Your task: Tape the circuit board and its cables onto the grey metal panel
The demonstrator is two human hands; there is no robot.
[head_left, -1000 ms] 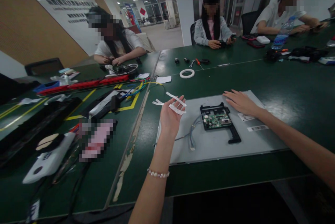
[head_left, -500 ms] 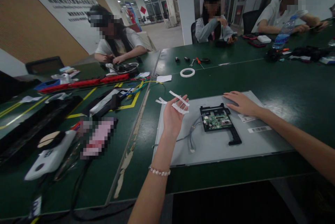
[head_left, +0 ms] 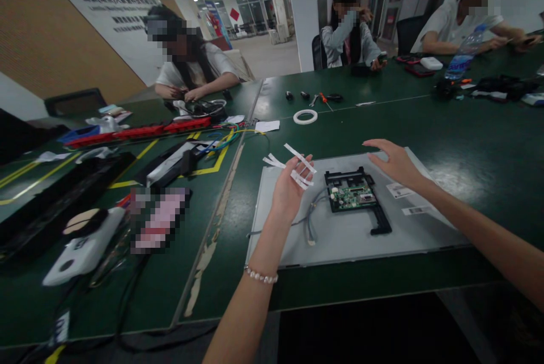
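My left hand (head_left: 291,185) is palm up over the left part of a grey flat panel (head_left: 289,250), its fingers loosely curled. It holds several short strips of white tape (head_left: 301,158), which cling to the fingers and stick out past them. My right hand (head_left: 393,161) is open above the panel's far right edge, thumb and fingers apart, with nothing in it. Between the hands, a black plastic bracket (head_left: 381,222) with a green circuit board (head_left: 351,198) lies on the panel. Grey cables (head_left: 310,225) run from the board toward the left.
A roll of white tape (head_left: 305,117) lies beyond the panel, near a screwdriver (head_left: 325,100) and a wrench (head_left: 314,100). At left are a phone (head_left: 164,219), a white device (head_left: 83,250) and a long black housing (head_left: 63,199). A bottle (head_left: 463,58) stands at right. Several people sit across the table.
My right hand has lifted from the panel, its thumb and fingers now parted. My left hand has shifted slightly right with the tape strips. A person across has raised an arm toward the head.
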